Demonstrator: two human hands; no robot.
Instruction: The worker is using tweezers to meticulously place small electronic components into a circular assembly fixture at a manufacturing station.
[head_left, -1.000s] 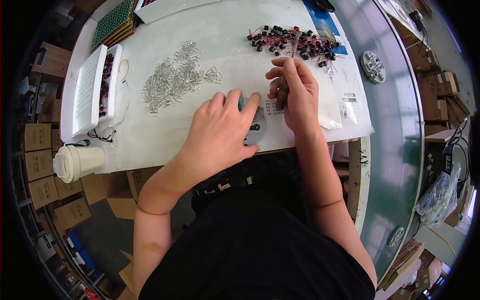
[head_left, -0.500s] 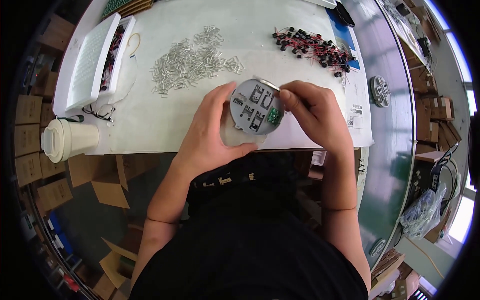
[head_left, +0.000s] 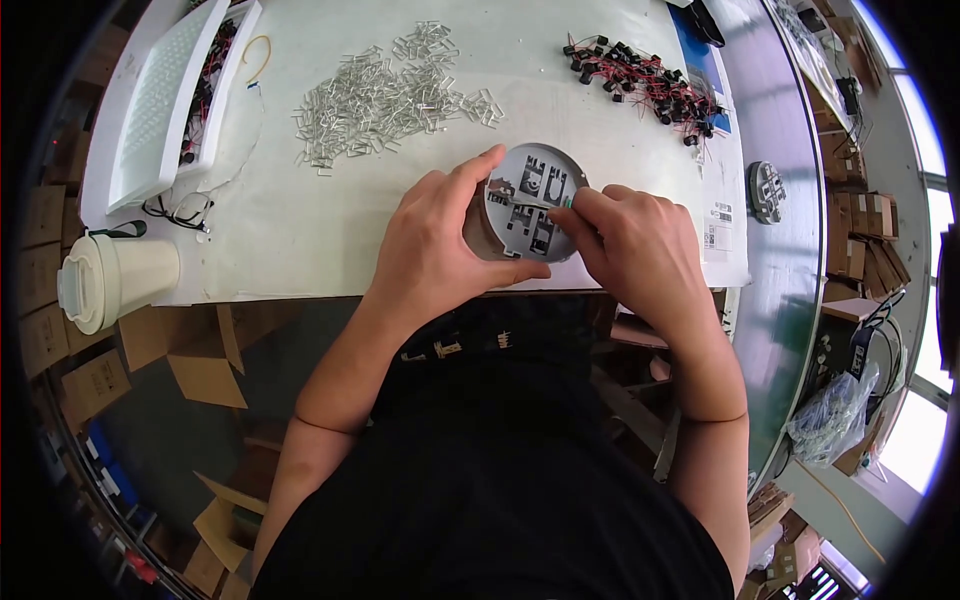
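A round grey plastic housing [head_left: 520, 228] with dark cut-outs and fittings inside tilts in front of me, close to the table's near edge. Around its left side curves my left hand [head_left: 432, 232], thumb below and fingers above, closed on the rim. My right hand [head_left: 640, 238] comes in over the right side of the housing. Its thumb and index finger pinch a thin silvery tool [head_left: 532, 203], possibly tweezers, whose end reaches across the middle of the housing. A bit of green shows beside those fingertips; the rest is covered by them.
Many bent clear pieces [head_left: 375, 100] lie scattered beyond my left hand. Black parts with red wires [head_left: 640, 85] lie at the far right. A white foam box [head_left: 165, 110] and a cream lidded cup [head_left: 125, 275] stand left. Another round grey part [head_left: 767, 192] lies on the right-hand surface.
The silvery tool has swung from the housing's far rim to across its middle. My right hand has come nearer and lower over the housing. The view has shifted slightly.
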